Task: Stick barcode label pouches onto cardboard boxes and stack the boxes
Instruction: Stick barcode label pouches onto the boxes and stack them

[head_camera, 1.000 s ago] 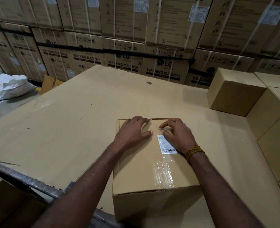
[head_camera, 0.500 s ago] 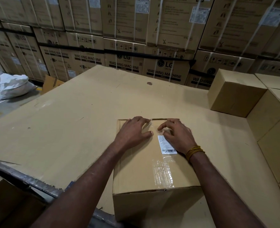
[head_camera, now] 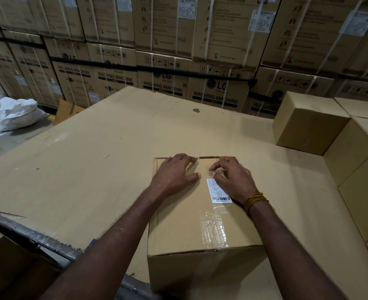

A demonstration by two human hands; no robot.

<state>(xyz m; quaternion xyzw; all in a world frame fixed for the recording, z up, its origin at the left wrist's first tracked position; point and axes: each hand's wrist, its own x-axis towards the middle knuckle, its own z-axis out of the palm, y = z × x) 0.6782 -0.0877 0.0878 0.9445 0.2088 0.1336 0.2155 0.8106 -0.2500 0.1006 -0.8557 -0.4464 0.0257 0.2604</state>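
We have a cardboard box (head_camera: 191,215) standing on the big cardboard sheet (head_camera: 92,161) that covers our work surface, close to its near edge. Our left hand (head_camera: 174,174) lies flat on the far left of the box top, fingers spread and fairly straight, pressing down, thumb stretched toward the middle. Our right hand (head_camera: 232,180) rests on the far right of the top, fingers bent, their tips pressing a clear pouch (head_camera: 213,224) that runs along the box's centre line; we cannot tell whether they pinch its edge. A white barcode label (head_camera: 218,190) shows inside the pouch just beside our right palm. A yellow thread band (head_camera: 255,200) circles our right wrist. To the right, plain boxes (head_camera: 308,124) stand stacked together. Behind, strapped washing machine cartons (head_camera: 217,92) form a wall, and a white sack (head_camera: 18,113) lies on the floor at left.
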